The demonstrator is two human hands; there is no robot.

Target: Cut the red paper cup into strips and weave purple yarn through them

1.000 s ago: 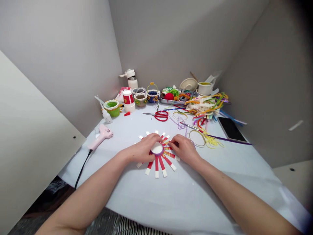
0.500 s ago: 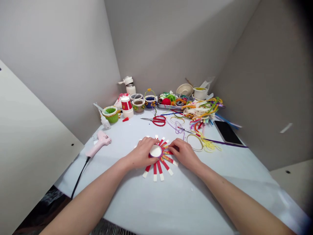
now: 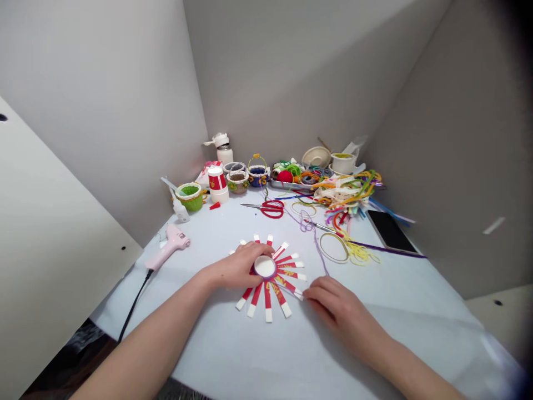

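Note:
A paper cup lies base up on the table, its wall cut into several red-and-white strips that fan out flat. My left hand grips the round white base, thumb and fingers around its rim. Purple yarn circles the base; one stretch of it runs over the lower right strips to my right hand. The fingers of that hand are pinched on the yarn, just beyond the strip tips. From there the yarn trails back to a loose tangle near the red-handled scissors.
At left lies a pink glue gun with a black cord. Small decorated baskets, a cup stack and a bottle stand behind. Towards the right are a yarn tray, coloured strands, a ring and a phone.
My right hand has moved right and towards me, away from the cup base, drawing the purple yarn out. The fanned cup has turned slightly under my left hand.

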